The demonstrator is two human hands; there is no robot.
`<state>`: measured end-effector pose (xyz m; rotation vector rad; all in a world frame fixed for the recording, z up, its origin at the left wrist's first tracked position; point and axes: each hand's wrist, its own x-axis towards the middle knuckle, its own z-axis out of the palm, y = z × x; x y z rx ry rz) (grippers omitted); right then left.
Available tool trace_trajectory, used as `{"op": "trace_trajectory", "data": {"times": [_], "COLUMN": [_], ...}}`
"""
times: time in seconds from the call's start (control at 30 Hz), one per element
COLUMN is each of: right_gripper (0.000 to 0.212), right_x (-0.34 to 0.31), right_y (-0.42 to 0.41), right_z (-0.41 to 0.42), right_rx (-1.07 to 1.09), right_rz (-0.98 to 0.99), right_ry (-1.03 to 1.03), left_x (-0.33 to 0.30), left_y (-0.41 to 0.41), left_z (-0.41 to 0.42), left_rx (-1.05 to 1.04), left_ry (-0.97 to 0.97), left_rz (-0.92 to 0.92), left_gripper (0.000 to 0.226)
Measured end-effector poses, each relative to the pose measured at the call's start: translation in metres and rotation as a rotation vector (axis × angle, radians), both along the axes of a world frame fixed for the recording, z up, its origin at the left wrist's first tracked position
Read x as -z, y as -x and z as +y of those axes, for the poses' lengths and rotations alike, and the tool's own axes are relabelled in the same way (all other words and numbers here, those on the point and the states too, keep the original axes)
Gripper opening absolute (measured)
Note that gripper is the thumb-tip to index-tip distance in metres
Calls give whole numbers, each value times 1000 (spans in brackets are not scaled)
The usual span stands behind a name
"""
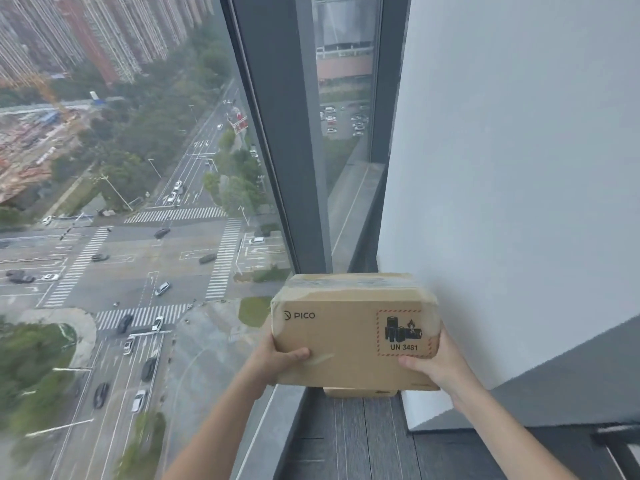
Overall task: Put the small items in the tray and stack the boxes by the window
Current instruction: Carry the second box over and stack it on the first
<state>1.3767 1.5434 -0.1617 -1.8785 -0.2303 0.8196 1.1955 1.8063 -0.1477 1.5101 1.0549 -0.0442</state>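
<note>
A brown cardboard box (349, 327), printed PICO with a battery warning label, fills the corner between the window and the white wall. My left hand (277, 358) grips its lower left edge, thumb on the front face. My right hand (436, 365) grips its lower right corner. Under it, a sliver of a second cardboard box (360, 392) shows on the dark floor; whether the two touch I cannot tell. No tray or small items are in view.
The tall window glass (138, 237) with its dark frame (287, 168) runs along the left. A white wall (519, 168) with grey skirting (571, 386) stands on the right. Dark plank flooring (363, 445) lies between them.
</note>
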Motion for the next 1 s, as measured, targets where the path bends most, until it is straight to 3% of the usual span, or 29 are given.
{"op": "trace_trajectory", "data": {"times": [0.33,0.57,0.73,0.87,1.0], "right_gripper": [67,79,93,89,76], "right_x": [247,425,518,561,612], "right_y": [-70,-90,-85,-86,-81], "right_z": [27,29,36,36,27], "right_rx": [22,39,174,220,251], "right_rz": [196,150,37,-87,-82], "right_ry": [107,112,45,37,136], "left_x": [265,439,521,571,613], "left_y": [-81,-99,-97,-90,-90], "left_z": [45,44,34,26,11], "left_rx": [41,66,18,-38,-48], "left_ry": [-10,-124,-234,-315,-324], "left_rz": [80,17,-40,-80,-89], "left_gripper": [66,69,64,73,68]}}
